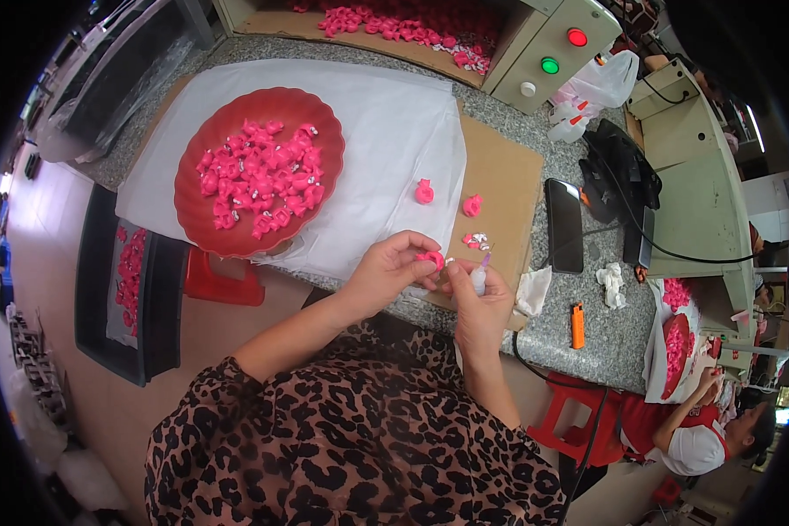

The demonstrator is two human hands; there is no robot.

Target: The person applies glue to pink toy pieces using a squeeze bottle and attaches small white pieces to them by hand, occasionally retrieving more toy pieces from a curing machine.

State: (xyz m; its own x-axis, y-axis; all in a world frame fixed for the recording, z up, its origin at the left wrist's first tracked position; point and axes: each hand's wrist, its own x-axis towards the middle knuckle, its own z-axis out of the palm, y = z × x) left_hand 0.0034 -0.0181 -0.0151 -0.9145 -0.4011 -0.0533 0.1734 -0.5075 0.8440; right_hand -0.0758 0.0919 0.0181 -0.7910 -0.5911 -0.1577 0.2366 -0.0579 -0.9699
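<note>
My left hand pinches a small pink plastic figure above the near edge of the work surface. Close beside it, my right hand is closed around a small translucent bottle with a thin purplish tip. The right thumb and forefinger meet at a tiny pale piece near the figure; what it is I cannot make out. Just beyond my hands lie a pink figure on the white paper, another pink figure on the cardboard, and a few pink and silvery bits.
A scalloped red bowl of pink pieces stands on white paper. Cardboard, a phone, an orange lighter and crumpled tissue are to the right. A dark bin sits lower left; a co-worker sits at right.
</note>
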